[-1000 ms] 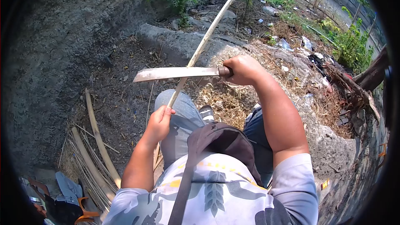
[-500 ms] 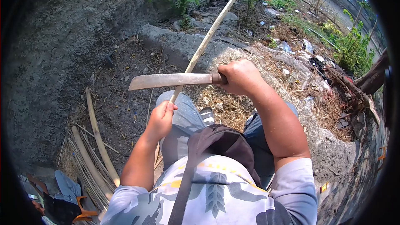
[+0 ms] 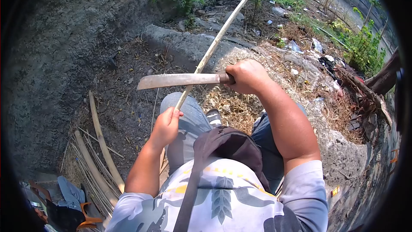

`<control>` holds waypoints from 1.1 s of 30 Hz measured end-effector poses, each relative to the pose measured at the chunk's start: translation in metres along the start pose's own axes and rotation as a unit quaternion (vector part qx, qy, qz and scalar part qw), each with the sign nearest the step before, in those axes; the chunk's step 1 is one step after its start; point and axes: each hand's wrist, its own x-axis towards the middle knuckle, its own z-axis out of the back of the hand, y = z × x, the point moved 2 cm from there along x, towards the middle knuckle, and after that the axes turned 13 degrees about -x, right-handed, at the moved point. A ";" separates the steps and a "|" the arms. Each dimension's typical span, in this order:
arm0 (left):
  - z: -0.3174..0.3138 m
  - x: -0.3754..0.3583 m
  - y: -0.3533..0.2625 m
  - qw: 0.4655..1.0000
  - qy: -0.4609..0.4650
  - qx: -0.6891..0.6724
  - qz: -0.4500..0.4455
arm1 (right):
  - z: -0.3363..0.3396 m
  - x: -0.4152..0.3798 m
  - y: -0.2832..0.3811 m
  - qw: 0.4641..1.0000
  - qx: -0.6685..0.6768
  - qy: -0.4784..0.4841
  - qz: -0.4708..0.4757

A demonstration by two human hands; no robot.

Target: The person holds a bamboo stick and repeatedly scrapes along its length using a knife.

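A long pale stick (image 3: 214,45) slants from the lower left up to the top middle. My left hand (image 3: 166,124) is wrapped round its lower end, above my left thigh. My right hand (image 3: 248,77) grips the dark handle of a machete (image 3: 178,80). The broad blade lies across the stick a little above my left hand, its tip pointing left. Whether the edge touches the stick or bites into it cannot be made out.
Long poles (image 3: 101,137) and thin strips lie at the lower left, near another person's legs (image 3: 71,191). Shavings (image 3: 234,107) cover the ground by my feet. A rough wall (image 3: 51,60) stands left; litter and roots lie right.
The stick's far end has dropped slightly and its lower end has moved a little down. The machete has shifted slightly to the right and up along with my right hand.
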 end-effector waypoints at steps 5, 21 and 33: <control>0.000 -0.001 0.003 1.000 0.012 0.004 0.008 | -0.010 0.005 0.002 0.999 0.011 -0.011 0.038; -0.007 -0.003 0.014 1.000 0.008 0.020 0.017 | -0.012 0.009 0.013 0.999 -0.017 0.034 0.032; 0.035 -0.043 0.029 0.995 0.004 0.065 0.080 | -0.048 0.007 -0.085 0.940 0.153 0.044 -0.302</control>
